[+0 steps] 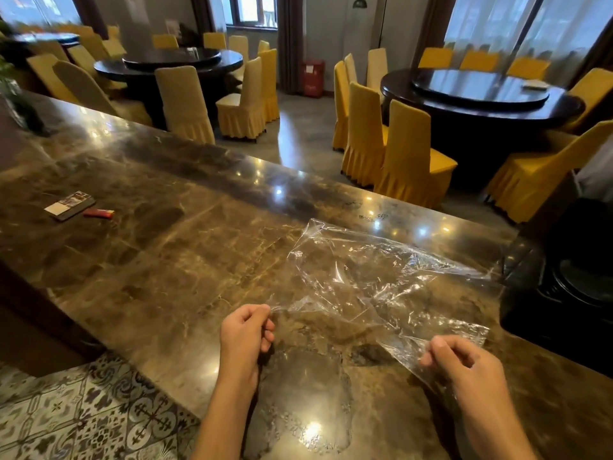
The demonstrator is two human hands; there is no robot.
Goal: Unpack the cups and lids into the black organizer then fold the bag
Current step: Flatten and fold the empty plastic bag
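Observation:
A clear, crinkled plastic bag (374,280) lies spread over the brown marble counter (159,247), empty as far as I can see. My left hand (245,330) pinches the bag's near left corner between thumb and fingers. My right hand (464,363) grips the near right corner, lifting that edge slightly off the stone. The black organizer (570,287) stands at the counter's right end, dark and blurred; round black shapes show inside it, and I cannot make out cups or lids clearly.
A small card pack (70,205) and a red lighter (99,213) lie on the counter's far left. Beyond the counter stand dark round tables (481,94) with yellow-covered chairs (408,154). Patterned floor tiles (83,416) show at lower left.

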